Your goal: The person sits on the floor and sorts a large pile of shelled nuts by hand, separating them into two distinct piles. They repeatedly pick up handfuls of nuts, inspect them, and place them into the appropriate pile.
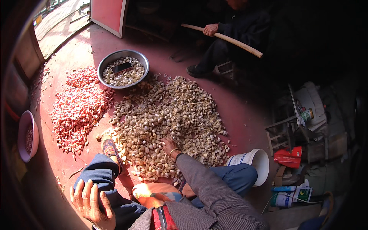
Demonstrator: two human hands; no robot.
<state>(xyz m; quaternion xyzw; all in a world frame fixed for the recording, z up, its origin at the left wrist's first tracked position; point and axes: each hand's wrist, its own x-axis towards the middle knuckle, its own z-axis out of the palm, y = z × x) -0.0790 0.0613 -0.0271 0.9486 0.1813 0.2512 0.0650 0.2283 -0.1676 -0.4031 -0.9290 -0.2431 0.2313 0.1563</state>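
A broad heap of tan, rounded, shell-like pieces [180, 111] covers the floor in front of me; I cannot tell their exact kind. At its near side my right hand [169, 145] reaches down among the pieces, its fingers bent together. Whatever lies in those fingers is hidden. My left hand [92, 203] is raised beside my left knee, fingers stretched and thumb apart, holding nothing. To the left of the tan heap lies a second heap of smaller, pinkish pieces [78, 111].
Beyond the heaps stands a metal basin [145, 63] of tan pieces with a phone [121, 68] on top. A pink basin [35, 136] is far left. A white bucket [261, 167] lies tipped by my right knee. Another person sits ahead, holding a wooden pole [239, 44].
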